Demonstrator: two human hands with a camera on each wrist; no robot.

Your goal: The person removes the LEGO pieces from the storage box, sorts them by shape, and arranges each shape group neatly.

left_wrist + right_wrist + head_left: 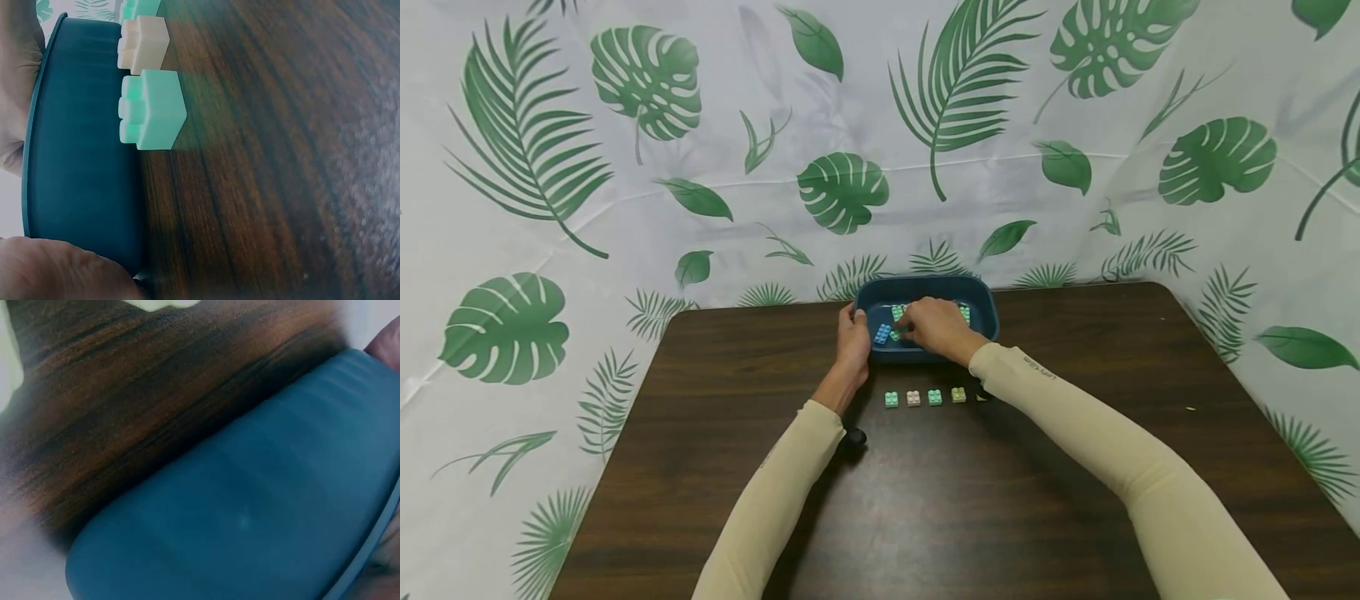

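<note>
A dark blue plastic tub stands near the far edge of the table and holds toy building bricks. My left hand grips the tub's left end at the rim. My right hand reaches over the front rim into the tub. Its fingertips are down beside a small green brick; whether they pinch it I cannot tell. Left of that lies a longer blue brick. Further green bricks lie toward the back, partly hidden by the right hand. The right wrist view mostly shows the tub's outer wall.
In front of the tub runs a row of small bricks on the brown table: a green one, a pale pink one, another green one, a yellow one, and one partly hidden by the right forearm. A leaf-print cloth hangs behind.
</note>
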